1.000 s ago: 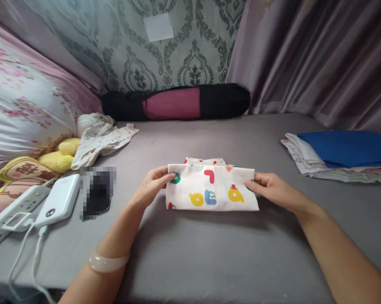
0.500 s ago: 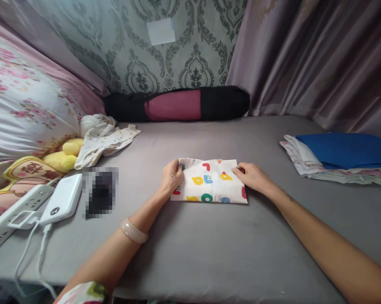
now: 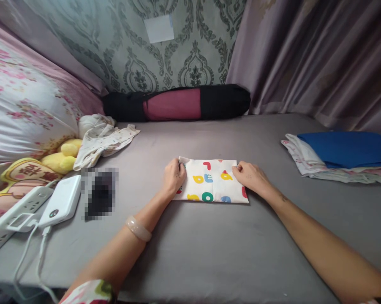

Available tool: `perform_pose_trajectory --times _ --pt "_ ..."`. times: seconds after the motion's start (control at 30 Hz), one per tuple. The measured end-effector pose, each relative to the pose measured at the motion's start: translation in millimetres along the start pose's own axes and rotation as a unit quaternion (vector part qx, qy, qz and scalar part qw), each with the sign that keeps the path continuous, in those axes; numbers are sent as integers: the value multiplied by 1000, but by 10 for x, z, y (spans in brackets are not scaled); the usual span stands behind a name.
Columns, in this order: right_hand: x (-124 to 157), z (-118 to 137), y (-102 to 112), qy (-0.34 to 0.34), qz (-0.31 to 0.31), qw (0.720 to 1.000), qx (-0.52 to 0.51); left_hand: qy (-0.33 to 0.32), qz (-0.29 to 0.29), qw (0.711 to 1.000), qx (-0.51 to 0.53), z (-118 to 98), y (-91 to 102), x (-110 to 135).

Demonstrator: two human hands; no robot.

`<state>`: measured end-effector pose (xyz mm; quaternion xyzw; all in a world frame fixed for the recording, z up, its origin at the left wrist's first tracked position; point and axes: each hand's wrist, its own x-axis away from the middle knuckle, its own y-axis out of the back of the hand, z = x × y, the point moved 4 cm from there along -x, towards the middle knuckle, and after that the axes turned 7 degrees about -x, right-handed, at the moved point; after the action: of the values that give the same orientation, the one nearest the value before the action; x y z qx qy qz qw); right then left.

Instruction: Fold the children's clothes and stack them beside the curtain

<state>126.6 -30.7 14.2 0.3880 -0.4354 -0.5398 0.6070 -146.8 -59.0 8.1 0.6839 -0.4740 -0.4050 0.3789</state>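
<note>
A folded white cloth printed with coloured letters lies flat on the grey bed sheet in the middle. My left hand rests on its left edge with the fingers curled and pinching the fabric. My right hand sits on its right edge, fingers bent and pinching the upper right corner. A pale bangle circles my left wrist.
Folded clothes with a blue piece on top lie at the right. A crumpled pale garment, a yellow plush toy, a white power bank and a power strip sit at the left. A black and pink roll lies along the wall.
A second ago both hands held the cloth up by its ends. They folded it away from me and laid it flat; since then the hands have barely moved.
</note>
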Motion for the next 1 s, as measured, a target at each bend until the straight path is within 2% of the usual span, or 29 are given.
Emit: perform_pose_trajectory --times 0.23,0.33,0.4,0.47,0.53,0.63,0.7,0.83,1.0 --pt "-4 -45 -27 -14 -29 999 -16 13 -8 1000 -16 26 23 72" --pt "10 -44 11 -5 -14 1000 -25 11 -12 999 -45 44 63 93" --pt "46 20 76 1 -23 1000 -17 -14 -26 997 -64 4 120 107" --pt "110 166 149 21 -73 997 -4 -56 -39 994 -82 -103 169 137" --pt "197 384 158 79 -126 989 5 -109 -29 989 -95 -264 163 194" --pt "333 701 -34 198 -114 973 14 -191 13 975 -111 -505 31 331" --pt "403 802 -212 237 -90 967 27 -224 35 965 -129 -589 -92 428" --pt "473 792 -424 235 -60 970 34 -234 69 958 -152 -567 -252 552" --pt "501 768 -440 221 -38 974 35 -222 83 958 -160 -519 -249 596"
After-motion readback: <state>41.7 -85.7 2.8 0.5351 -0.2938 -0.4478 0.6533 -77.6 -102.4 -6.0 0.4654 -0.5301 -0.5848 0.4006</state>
